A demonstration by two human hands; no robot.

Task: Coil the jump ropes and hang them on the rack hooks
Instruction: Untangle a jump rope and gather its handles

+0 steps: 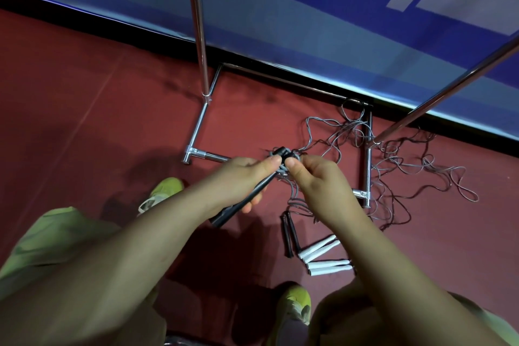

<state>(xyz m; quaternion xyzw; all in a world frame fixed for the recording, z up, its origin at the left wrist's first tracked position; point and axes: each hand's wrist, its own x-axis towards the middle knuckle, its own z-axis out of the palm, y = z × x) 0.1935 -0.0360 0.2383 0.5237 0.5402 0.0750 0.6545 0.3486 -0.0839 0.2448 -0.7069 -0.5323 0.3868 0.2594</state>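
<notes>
Centre of the frame: left hand (pixel 247 177) gripping the black handles (pixel 241 202), fingers curled around them; right hand (pixel 311 174) pinching the grey cord (pixel 283 168) at the handle tops; best kept taut, turns snug; remaining ropes (pixel 393 160) tangled at right on the floor (pixel 84 93) by the rack (pixel 200 22).

Head camera looks steeply down, close above the red floor (pixel 112 121).

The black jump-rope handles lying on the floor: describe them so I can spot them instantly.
Start at the chrome rack base on the red floor. Just below its near right foot lie two black handles, side by side. The four handles fanned out beside them are white.
</notes>
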